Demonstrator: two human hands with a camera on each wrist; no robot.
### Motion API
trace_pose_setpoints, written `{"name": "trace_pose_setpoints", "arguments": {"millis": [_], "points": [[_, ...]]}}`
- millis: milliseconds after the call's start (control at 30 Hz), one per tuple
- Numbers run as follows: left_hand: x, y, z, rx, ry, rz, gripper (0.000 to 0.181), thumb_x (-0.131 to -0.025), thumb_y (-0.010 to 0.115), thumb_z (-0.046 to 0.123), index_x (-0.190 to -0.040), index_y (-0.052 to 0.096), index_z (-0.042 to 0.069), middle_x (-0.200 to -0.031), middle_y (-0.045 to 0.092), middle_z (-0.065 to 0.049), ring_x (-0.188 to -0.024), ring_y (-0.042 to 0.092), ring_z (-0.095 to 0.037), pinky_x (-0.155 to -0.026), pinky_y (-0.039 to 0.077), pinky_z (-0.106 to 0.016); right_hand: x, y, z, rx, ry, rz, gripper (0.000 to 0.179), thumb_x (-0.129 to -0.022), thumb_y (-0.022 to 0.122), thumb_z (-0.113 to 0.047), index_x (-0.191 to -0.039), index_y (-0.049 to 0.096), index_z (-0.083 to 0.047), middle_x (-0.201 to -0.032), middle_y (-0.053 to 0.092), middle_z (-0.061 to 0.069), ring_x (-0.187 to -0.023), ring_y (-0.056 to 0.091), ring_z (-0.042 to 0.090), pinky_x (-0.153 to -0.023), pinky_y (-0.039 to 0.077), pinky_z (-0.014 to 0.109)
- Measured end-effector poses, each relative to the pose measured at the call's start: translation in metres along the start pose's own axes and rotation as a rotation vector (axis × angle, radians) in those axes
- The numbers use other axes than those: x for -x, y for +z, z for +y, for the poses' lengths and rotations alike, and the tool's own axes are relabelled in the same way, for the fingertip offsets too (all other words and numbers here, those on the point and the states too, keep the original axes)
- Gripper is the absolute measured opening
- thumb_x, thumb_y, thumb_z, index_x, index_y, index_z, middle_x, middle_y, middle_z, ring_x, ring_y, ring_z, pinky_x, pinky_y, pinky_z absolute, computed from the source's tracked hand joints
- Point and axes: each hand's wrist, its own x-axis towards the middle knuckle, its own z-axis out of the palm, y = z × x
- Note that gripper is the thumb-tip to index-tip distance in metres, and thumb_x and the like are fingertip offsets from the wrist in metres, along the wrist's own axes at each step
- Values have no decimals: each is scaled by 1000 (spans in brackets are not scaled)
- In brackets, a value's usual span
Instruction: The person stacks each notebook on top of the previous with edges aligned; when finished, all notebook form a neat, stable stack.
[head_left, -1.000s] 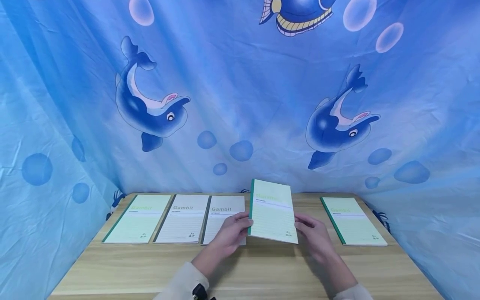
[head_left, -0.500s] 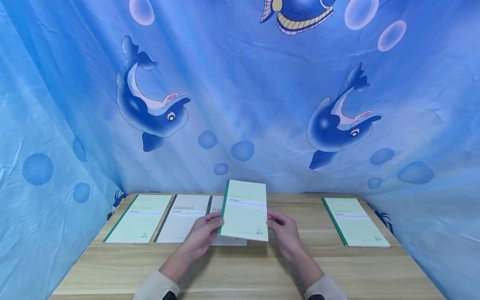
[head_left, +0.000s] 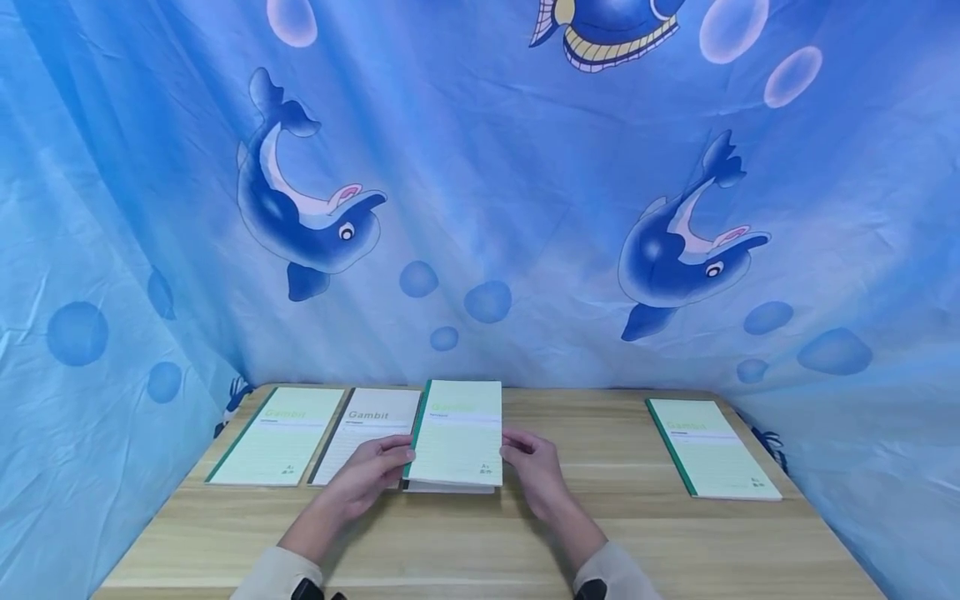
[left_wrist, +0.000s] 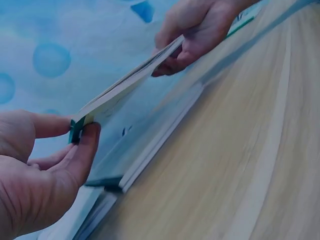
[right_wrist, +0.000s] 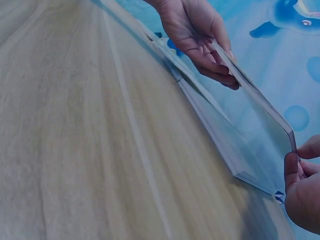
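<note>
As the left hand point(head_left: 367, 477) and right hand point(head_left: 537, 472) pinch it, the mint notebook point(head_left: 459, 435) shows a green spine point(head_left: 422, 412).

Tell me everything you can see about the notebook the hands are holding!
The held notebook looks like paper: pale green, a darker green strip down its spine, faint title, a whitish band, fine lines. It seems closed, cover up, tilted in the air above another notebook, with a gap between. The left hand pinches the green strip; the right hand pinches the opposite edge.
</note>
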Motion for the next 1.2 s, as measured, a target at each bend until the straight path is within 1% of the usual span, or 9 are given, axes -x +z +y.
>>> {"name": "trace_pose_setpoints", "arguments": {"millis": [133,233,333,467,667,800,967,1067,1200], "points": [[-2,-12,-3,-52,22,-59,56,-101,61,12,-147,42,-15,-135,65,-22,-116,68,-18,-101,57,-28,-4,6,6,20,4,-15,39,-93,64,2,-131,62,8,-122,65,19,-111,62,19,-94,57,20],[-4,-14,-3,-95,37,-60,54,-102,61,12,-145,45,-15,-133,67,-22,-115,69,-18,-99,59,-28,-7,7,9,29,5,-16,38,-94,64,1,-131,62,8,-121,65,18,-110,62,19,-93,57,19],[-4,-14,-1,-152,49,-30,52,-100,63,12,-143,48,-14,-131,67,-24,-113,70,-19,-98,59,-31,-10,8,12,46,6,-16,37,-94,64,1,-131,63,8,-121,66,18,-111,61,19,-92,57,18],[-1,-10,2,-240,64,35,50,-97,67,12,-139,54,-13,-124,70,-24,-106,71,-21,-94,60,-33,-13,8,16,60,16,-13,37,-94,64,0,-131,64,7,-122,66,18,-111,61,19,-92,56,18],[-3,-6,1,-418,89,141,47,-93,73,16,-134,64,-5,-119,72,-15,-105,69,-20,-91,60,-38,-16,11,22,95,30,11,36,-93,65,0,-129,66,4,-121,68,16,-110,63,19,-92,57,22],[-6,-6,-2,-474,107,165,46,-93,74,17,-133,65,-3,-118,74,-12,-108,70,-23,-94,60,-41,-18,12,23,121,29,16,37,-93,64,0,-129,66,4,-121,68,17,-110,63,20,-93,57,24],[-4,-6,-3,-539,117,183,45,-92,75,16,-132,67,-3,-118,75,-13,-112,70,-27,-98,58,-46,-20,14,25,156,13,12,37,-92,64,0,-129,67,4,-119,69,17,-109,63,21,-92,58,24],[-4,-5,-5,-575,128,195,45,-91,76,15,-131,67,-3,-115,76,-13,-108,71,-26,-96,59,-45,-20,14,24,171,3,10,37,-92,63,1,-129,67,5,-119,69,17,-109,63,22,-92,59,25],[-4,-1,-6,-629,149,210,43,-89,77,13,-128,69,-4,-105,78,-8,-98,72,-20,-88,61,-40,-19,13,24,216,-16,19,37,-91,64,1,-128,67,4,-116,69,16,-108,63,22,-91,59,26]]}}
